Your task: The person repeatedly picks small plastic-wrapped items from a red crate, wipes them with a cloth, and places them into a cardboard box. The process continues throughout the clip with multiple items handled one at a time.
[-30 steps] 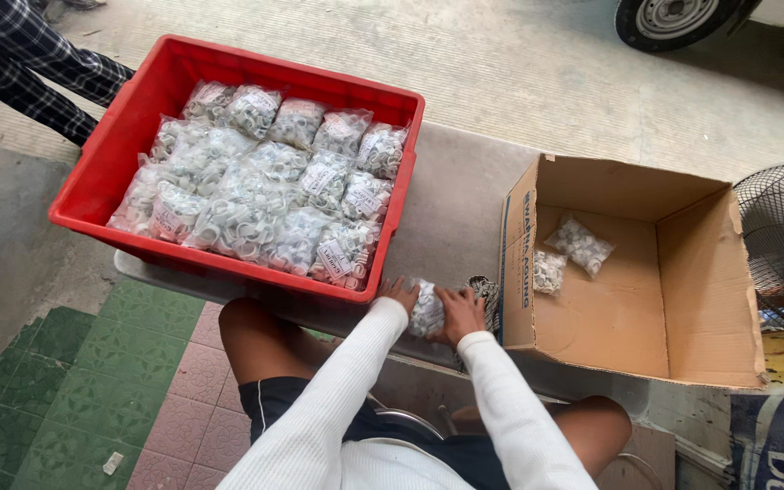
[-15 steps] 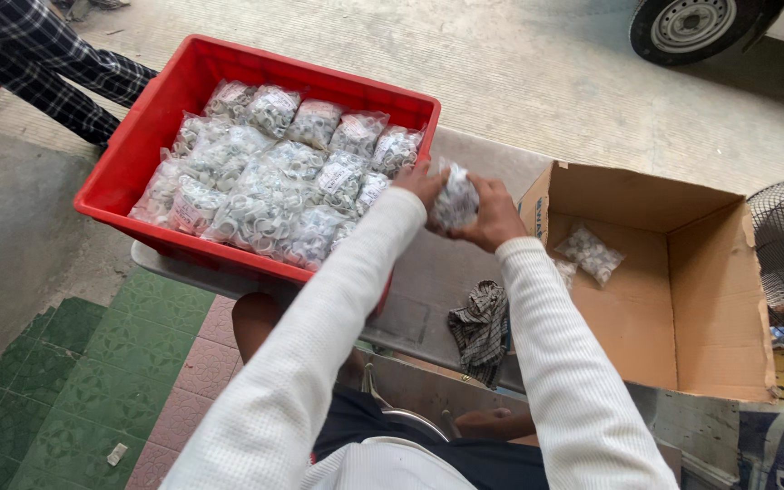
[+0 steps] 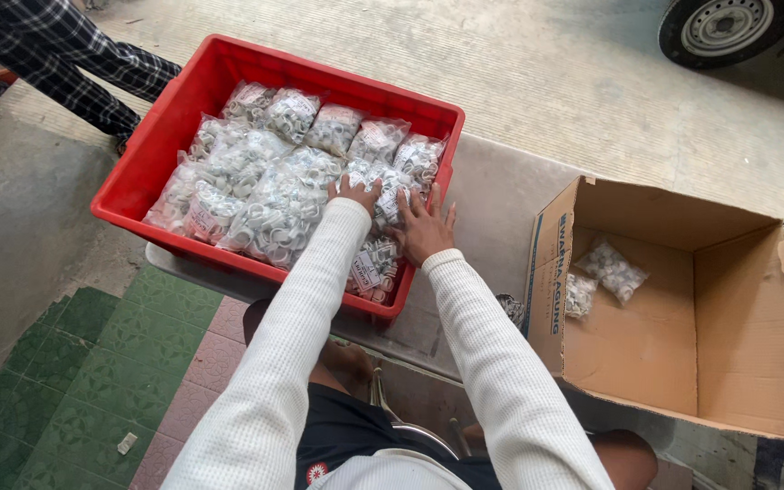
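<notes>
Both hands are down in the red crate [image 3: 151, 159] — the left hand [image 3: 353, 191] lies flat on the clear bags of small white parts [image 3: 274, 195], fingers together; the right hand [image 3: 422, 227] presses with fingers spread wide on a bag at the crate's near right corner; neither grips anything. The crate looks nearly full; the cardboard box [image 3: 682, 345] holds only two bags [image 3: 602, 277] — most of the load apparently remains in the crate.
</notes>
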